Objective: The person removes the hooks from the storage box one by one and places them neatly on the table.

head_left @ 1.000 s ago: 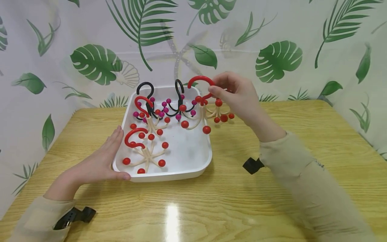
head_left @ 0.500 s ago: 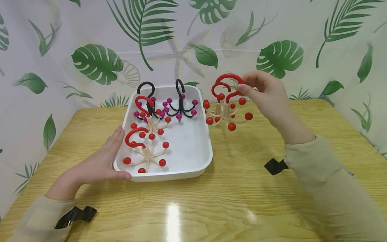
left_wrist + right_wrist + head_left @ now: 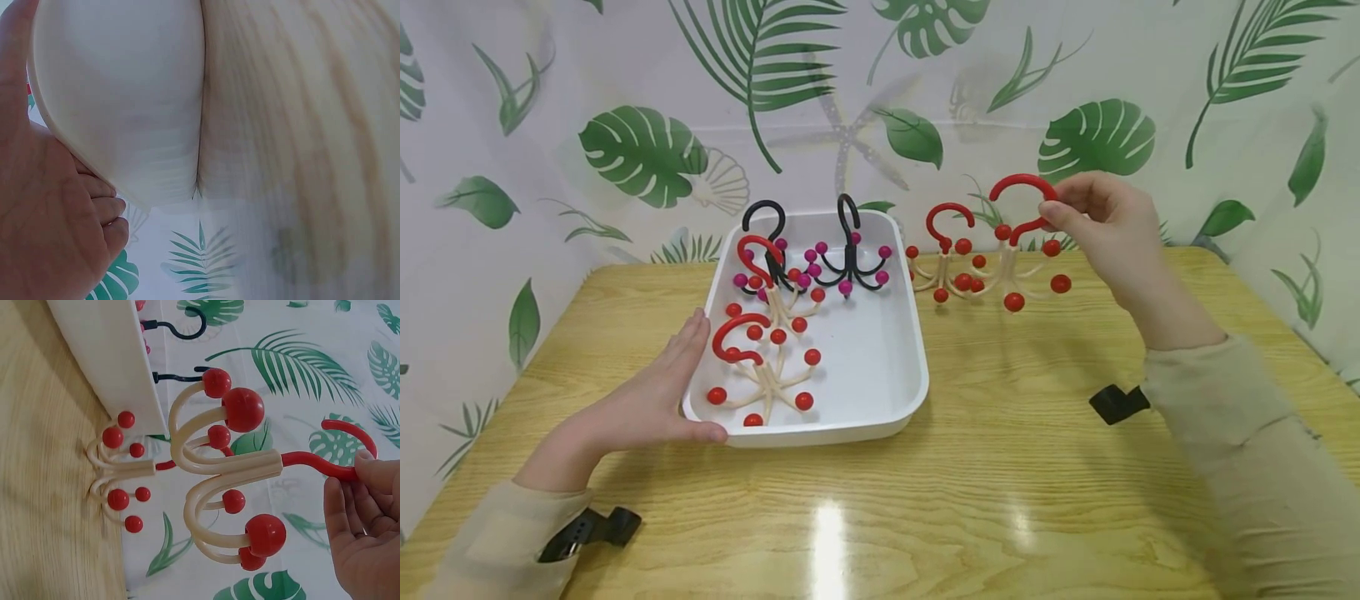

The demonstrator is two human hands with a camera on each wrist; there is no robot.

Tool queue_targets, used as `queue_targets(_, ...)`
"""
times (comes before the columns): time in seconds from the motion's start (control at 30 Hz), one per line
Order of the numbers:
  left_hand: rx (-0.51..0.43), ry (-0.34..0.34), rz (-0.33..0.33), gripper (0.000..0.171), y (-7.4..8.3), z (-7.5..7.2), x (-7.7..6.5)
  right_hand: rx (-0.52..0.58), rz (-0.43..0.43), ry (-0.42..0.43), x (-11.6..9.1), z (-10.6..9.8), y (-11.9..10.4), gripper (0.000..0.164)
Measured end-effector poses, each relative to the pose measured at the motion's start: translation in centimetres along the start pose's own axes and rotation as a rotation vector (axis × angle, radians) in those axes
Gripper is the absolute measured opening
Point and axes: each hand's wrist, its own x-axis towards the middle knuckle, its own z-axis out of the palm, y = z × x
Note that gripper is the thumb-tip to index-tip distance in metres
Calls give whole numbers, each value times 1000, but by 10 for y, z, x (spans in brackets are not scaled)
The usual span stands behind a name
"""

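Observation:
Between thumb and fingers, my right hand (image 3: 1112, 242) pinches the red hook of a claw hanger (image 3: 250, 465) with cream prongs and red balls. This hanger is upright over the table, right of the white tray (image 3: 820, 437). A matching claw hanger (image 3: 943, 265) stands between it and the tray; their balls overlap in the head view. My left hand (image 3: 640, 408) rests against the tray's near left corner, fingers straight along its side and thumb at the front. Inside the tray, a near red-hooked hanger (image 3: 767, 383) and another red-hooked hanger (image 3: 772, 292) stand along the left.
At the tray's back stand a black claw hanger (image 3: 851, 258) with magenta balls and a second black hanger (image 3: 765, 205), partly hidden by a red-hooked one. The wooden table (image 3: 985, 483) extends in front and to the right. A leaf-patterned cloth (image 3: 985, 75) hangs behind.
My right hand has carried the red-hooked hanger from over the tray's right side rightward, past the standing hanger on the table. My left hand stays at the tray corner.

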Motion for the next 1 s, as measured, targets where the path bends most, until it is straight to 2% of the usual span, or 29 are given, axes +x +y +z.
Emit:
queue_targets(0.43, -1, -4, 1, 132, 1, -2, 1, -17, 125, 33, 15, -14, 25, 24)
queue_targets(0.7, -1, -8, -2, 132, 2, -3, 0, -71, 211, 41, 29, -9, 43, 21)
queue_targets(1.0, -9, -8, 4, 131, 3, -3, -1, -88, 256, 42, 39, -3, 58, 21)
